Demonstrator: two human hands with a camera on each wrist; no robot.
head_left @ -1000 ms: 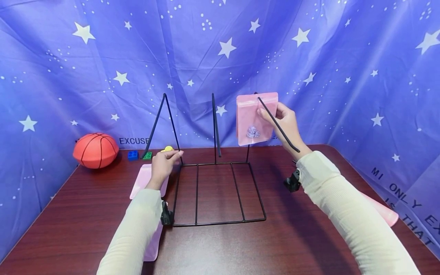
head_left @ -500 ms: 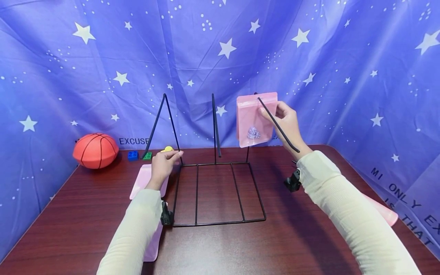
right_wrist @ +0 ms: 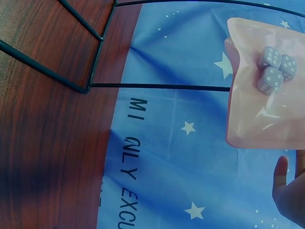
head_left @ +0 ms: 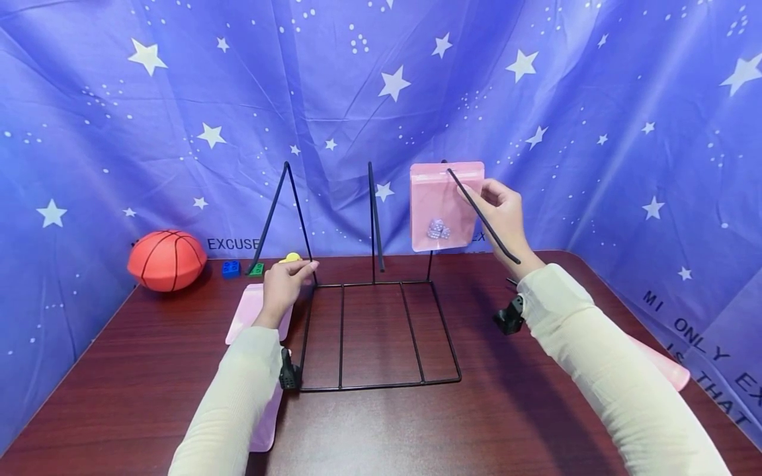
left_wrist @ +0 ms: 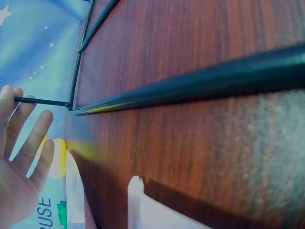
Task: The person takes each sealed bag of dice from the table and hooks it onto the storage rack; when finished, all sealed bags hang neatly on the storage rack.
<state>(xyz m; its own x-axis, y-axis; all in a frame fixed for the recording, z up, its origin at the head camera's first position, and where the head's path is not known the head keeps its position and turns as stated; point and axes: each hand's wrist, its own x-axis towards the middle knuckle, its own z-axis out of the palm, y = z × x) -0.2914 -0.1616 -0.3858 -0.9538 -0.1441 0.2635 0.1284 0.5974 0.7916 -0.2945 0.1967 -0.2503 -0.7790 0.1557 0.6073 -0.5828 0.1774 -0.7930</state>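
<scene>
Pink and see-through, the zip bag (head_left: 445,206) hangs in the air at the rack's right upright, pinched near its top edge by our right hand (head_left: 503,215); three small dice (right_wrist: 273,67) sit bunched low inside it. Over the last second it has barely drifted, a touch rightward, so we judge the hold settled, not moving on. Our left hand (head_left: 284,285) stays with relaxed, straight fingers against the wire rack (head_left: 376,334) at its left corner, steadying it; another pink bag (head_left: 247,316) lies flat beneath that wrist
</scene>
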